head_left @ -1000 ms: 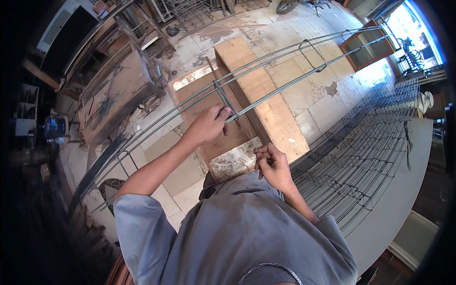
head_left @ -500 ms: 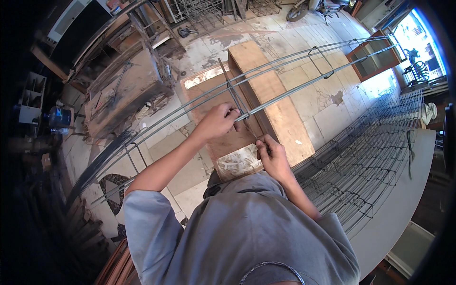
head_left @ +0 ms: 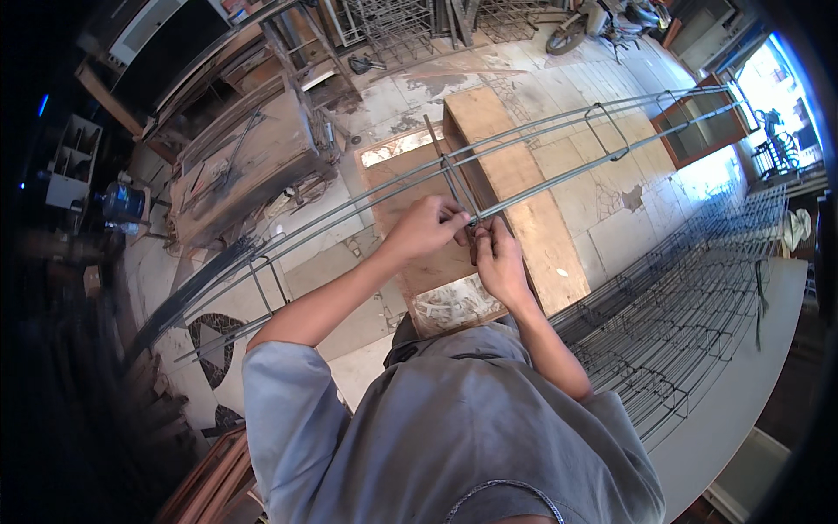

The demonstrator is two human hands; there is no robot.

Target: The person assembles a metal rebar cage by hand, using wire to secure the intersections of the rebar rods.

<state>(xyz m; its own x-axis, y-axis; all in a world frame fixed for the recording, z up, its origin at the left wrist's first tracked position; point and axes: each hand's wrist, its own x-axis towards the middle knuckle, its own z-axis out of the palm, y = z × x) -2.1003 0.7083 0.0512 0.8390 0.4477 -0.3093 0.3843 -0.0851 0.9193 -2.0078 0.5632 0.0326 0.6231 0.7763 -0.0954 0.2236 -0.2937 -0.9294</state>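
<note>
A long cage of steel rods (head_left: 559, 178) crosses in front of me, with square stirrups (head_left: 623, 140) spaced along it. My left hand (head_left: 434, 227) is closed around the near rod, where a stirrup (head_left: 454, 182) meets it. Right beside it, my right hand (head_left: 500, 265) pinches at the same joint, fingertips almost touching the left ones. A thin wire seems to be in its grip, mostly hidden by the fingers. Under the joint stands a wooden frame with a broad board (head_left: 532, 205).
Many finished wire cages (head_left: 663, 306) lie stacked at the right on a pale panel (head_left: 751, 367). A cluttered wooden bench (head_left: 240, 179) is at the left, near a blue water bottle (head_left: 124, 203). A glazed cabinet (head_left: 698, 127) and a motorbike (head_left: 580, 31) stand farther off.
My right hand has moved up from below the rod to the joint, beside my left hand. The left hand stays at the rod, and the whole view has shifted slightly.
</note>
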